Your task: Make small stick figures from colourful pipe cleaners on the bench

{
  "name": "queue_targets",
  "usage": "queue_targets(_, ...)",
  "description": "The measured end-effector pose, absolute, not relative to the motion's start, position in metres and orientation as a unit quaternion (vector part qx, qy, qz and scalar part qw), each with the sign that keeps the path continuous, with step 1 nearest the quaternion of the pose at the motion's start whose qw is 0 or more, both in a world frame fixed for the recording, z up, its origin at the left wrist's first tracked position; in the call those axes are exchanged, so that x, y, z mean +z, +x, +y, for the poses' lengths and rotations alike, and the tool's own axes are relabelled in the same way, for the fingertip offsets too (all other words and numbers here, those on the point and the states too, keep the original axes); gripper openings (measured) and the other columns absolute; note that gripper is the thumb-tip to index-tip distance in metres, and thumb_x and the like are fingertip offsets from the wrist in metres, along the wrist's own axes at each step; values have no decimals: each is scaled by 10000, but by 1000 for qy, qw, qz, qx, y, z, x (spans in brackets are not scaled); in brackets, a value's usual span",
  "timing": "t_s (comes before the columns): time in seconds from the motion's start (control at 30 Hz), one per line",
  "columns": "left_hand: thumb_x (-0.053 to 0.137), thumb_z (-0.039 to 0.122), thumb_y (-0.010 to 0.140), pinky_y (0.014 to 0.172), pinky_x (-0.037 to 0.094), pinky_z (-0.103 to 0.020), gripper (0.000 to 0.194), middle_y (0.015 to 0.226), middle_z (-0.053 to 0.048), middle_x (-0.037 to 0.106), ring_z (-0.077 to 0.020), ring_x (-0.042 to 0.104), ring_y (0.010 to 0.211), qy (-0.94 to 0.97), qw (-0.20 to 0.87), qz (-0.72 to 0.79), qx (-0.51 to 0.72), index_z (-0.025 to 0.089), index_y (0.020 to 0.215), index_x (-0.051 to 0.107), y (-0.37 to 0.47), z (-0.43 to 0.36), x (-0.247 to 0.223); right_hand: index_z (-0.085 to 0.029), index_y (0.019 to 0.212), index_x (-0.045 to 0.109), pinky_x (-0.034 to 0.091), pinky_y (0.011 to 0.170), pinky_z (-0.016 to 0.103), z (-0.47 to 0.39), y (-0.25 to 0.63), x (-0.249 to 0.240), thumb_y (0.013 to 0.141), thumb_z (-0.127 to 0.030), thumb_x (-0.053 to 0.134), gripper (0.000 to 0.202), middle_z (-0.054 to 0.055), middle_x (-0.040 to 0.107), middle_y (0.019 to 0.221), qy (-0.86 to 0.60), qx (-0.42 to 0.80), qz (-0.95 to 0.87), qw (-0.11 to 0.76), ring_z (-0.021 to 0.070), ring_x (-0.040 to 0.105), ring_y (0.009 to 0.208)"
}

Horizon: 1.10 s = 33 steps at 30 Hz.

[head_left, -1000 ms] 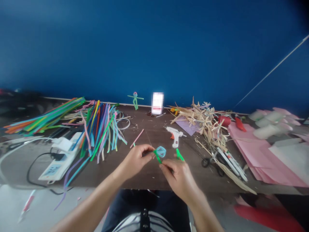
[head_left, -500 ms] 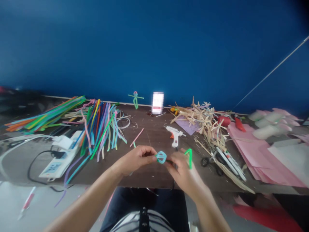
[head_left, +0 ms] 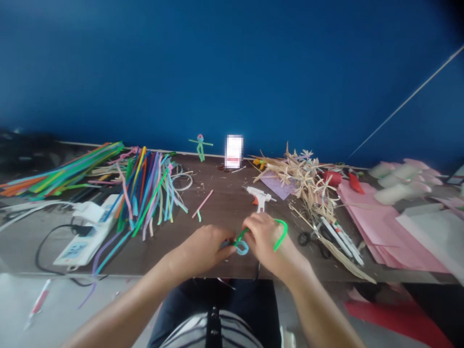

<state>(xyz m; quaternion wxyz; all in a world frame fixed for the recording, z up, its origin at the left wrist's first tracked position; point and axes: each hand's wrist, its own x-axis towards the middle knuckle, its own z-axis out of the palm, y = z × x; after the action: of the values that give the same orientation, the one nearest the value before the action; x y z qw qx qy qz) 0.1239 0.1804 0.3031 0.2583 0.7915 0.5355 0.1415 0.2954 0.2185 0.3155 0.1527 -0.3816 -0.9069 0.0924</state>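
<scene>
My left hand (head_left: 203,249) is closed, pinching a light blue pipe cleaner bent into a small loop (head_left: 247,248) at its fingertips. Closed too, my right hand (head_left: 267,238) grips a bright green pipe cleaner (head_left: 284,233). One end of the green one meets the blue loop by the left fingertips, and the rest curves out behind the right hand. How the two join is partly hidden by my fingers. Just beyond the right hand lies a white glue gun (head_left: 259,197) with an orange trigger.
A pipe-cleaner figure (head_left: 200,149) stands against the blue wall. Bundles of coloured pipe cleaners (head_left: 145,188) and a power strip (head_left: 85,241) lie left. Dried straw flowers (head_left: 304,179), scissors (head_left: 306,238) and pink paper (head_left: 373,227) are on the right.
My right hand has moved up slightly and drawn the green pipe cleaner into a rounder curve. The blue loop sits a little lower and has turned, and the view has shifted slightly.
</scene>
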Motion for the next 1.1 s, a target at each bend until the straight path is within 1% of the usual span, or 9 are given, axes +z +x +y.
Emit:
queue_targets(0.17, 481, 268, 774, 627, 398, -251, 155, 785, -49, 650, -194, 602, 737, 768, 207, 591, 130, 179, 805, 604, 128, 184, 298, -170, 748, 540, 373, 637, 249, 209, 287, 317, 756, -94, 521, 79, 38, 548, 764, -419, 55, -893, 157, 171, 501, 780)
queue_targets(0.37, 475, 184, 769, 654, 401, -254, 86, 761, -49, 621, -179, 585, 742, 744, 181, 605, 217, 162, 783, 557, 127, 191, 283, -159, 785, 579, 399, 636, 276, 197, 280, 312, 795, -87, 454, 144, 63, 548, 757, -425, 31, -890, 163, 187, 501, 756)
queue_targets(0.47, 458, 172, 779, 653, 397, -258, 91, 757, -55, 615, -177, 579, 734, 730, 171, 611, 255, 155, 781, 548, 126, 192, 280, -135, 953, 581, 426, 654, 292, 192, 277, 308, 806, -81, 428, 220, 81, 564, 798, -419, 29, -888, 189, 195, 503, 767)
queue_targets(0.57, 455, 204, 790, 643, 390, -259, 103, 766, -55, 620, -175, 575, 721, 713, 165, 620, 284, 159, 787, 548, 123, 193, 280, -103, 1108, 530, 452, 677, 311, 190, 275, 303, 816, -92, 410, 316, 100, 575, 827, -414, 29, -884, 213, 206, 508, 782)
queue_targets(0.63, 458, 239, 796, 622, 384, -254, 122, 756, -48, 624, -169, 569, 692, 700, 168, 627, 296, 164, 776, 552, 122, 193, 281, -97, 1168, 493, 464, 686, 325, 189, 274, 300, 817, -94, 407, 361, 105, 575, 839, -414, 35, -884, 217, 214, 512, 791)
queue_targets(0.77, 457, 290, 799, 595, 375, -237, 165, 740, -29, 627, -151, 557, 652, 671, 210, 632, 325, 167, 780, 566, 121, 195, 286, -84, 1208, 454, 474, 705, 360, 188, 273, 296, 808, -98, 411, 403, 117, 572, 871, -404, 48, -882, 238, 231, 509, 811)
queue_targets(0.87, 465, 311, 791, 603, 374, -229, 186, 725, -18, 622, -143, 547, 655, 644, 253, 627, 358, 163, 777, 575, 120, 196, 291, -104, 1244, 413, 475, 720, 371, 187, 274, 294, 815, -106, 400, 429, 123, 564, 933, -395, 60, -880, 258, 232, 500, 838)
queue_targets(1.0, 471, 363, 776, 511, 342, -209, 242, 574, 22, 530, -112, 473, 526, 595, 331, 617, 394, 153, 694, 558, 120, 198, 290, -129, 1273, 378, 468, 748, 382, 186, 274, 291, 821, -107, 392, 453, 123, 549, 996, -385, 68, -880, 270, 231, 491, 866)
queue_targets(1.1, 476, 388, 765, 443, 295, -193, 261, 518, 47, 457, -86, 403, 451, 542, 404, 604, 421, 150, 680, 538, 120, 199, 285, -122, 1274, 378, 466, 756, 388, 187, 275, 290, 821, -108, 391, 454, 124, 548, 1000, -380, 71, -882, 268, 234, 488, 872)
